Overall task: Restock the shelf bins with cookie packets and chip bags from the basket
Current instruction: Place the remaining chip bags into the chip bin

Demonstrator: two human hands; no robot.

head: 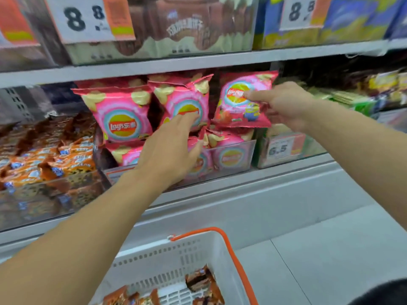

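Note:
My right hand (pixel 284 105) pinches a pink chip bag (pixel 237 111) by its right side and holds it upright at the right end of the clear chip bin (pixel 246 159). My left hand (pixel 169 150) presses with straight fingers against the pink chip bags (pixel 187 100) stacked in the middle of that bin. Another pink bag (pixel 123 115) stands at the bin's left. Below, the white basket (pixel 167 258) with an orange handle (pixel 233 256) holds several brown and orange cookie packets (pixel 202 280).
A bin of orange and brown cookie packets (pixel 50 164) sits left of the chip bin. A bin with a 6.5 price tag (pixel 284 148) and green packets (pixel 352 100) stands to the right. The upper shelf (pixel 176 62) carries brown and blue packs behind 8.8 price tags (pixel 88 18).

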